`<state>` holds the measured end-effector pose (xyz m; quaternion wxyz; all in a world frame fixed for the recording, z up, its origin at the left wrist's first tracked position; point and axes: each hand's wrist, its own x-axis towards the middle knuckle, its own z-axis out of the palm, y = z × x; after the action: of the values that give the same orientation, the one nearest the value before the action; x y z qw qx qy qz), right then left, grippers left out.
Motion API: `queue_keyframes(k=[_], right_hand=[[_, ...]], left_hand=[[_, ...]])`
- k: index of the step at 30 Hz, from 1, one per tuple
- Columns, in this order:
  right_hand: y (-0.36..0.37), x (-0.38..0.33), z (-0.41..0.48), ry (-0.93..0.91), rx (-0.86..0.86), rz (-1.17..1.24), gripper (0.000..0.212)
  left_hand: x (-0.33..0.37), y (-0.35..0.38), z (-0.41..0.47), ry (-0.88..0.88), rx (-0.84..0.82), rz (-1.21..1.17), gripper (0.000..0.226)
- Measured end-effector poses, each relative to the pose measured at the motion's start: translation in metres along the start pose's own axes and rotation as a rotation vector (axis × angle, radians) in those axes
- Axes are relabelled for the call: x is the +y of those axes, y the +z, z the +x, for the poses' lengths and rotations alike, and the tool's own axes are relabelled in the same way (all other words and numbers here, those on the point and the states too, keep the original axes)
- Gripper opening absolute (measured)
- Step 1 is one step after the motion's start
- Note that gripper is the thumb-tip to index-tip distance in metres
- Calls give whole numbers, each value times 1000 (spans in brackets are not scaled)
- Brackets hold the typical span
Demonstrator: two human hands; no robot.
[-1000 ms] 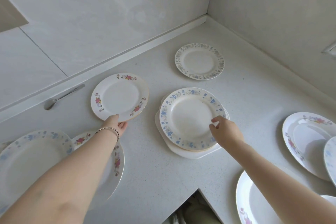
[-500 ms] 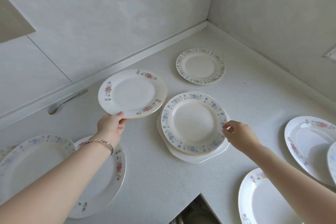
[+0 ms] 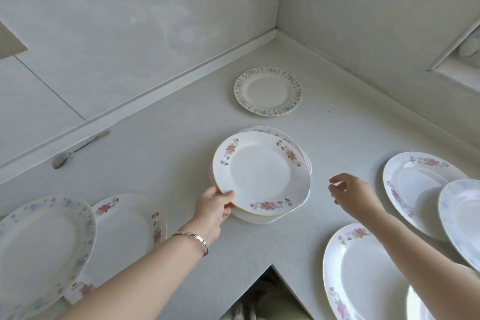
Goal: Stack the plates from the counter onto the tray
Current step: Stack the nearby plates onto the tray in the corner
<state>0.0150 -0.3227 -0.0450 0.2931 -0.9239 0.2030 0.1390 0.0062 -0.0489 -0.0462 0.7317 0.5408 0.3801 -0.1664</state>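
The left hand [image 3: 213, 206] pinched the near rim of a pink-flowered plate [image 3: 261, 174], thumb on top, holding it over the tray [image 3: 250, 218] just beyond that hand. The right hand [image 3: 353, 195] hovered just right of them, fingers loosely curled, holding nothing.

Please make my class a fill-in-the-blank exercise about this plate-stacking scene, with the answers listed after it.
1. The left hand grips the pink-flowered plate over the tray by its ____.
2. The right hand, beside the tray, holds ____.
3. The spoon lies by the wall, to the ____ of the tray.

Missing words: rim; nothing; left.
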Motion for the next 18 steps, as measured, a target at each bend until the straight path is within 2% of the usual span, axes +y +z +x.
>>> queue_keyframes(k=[5, 11, 14, 18], right_hand=[[5, 9, -2, 11, -15, 0, 24], [10, 13, 0, -4, -46, -8, 26], [10, 14, 1, -2, -60, -8, 26], [13, 16, 4, 16, -56, 1, 25]], left_hand=[[-8, 2, 14, -5, 7, 106, 20], [1, -9, 21, 128, 64, 674, 16], [8, -11, 23, 173, 23, 928, 24], [14, -5, 26, 196, 38, 1025, 35]])
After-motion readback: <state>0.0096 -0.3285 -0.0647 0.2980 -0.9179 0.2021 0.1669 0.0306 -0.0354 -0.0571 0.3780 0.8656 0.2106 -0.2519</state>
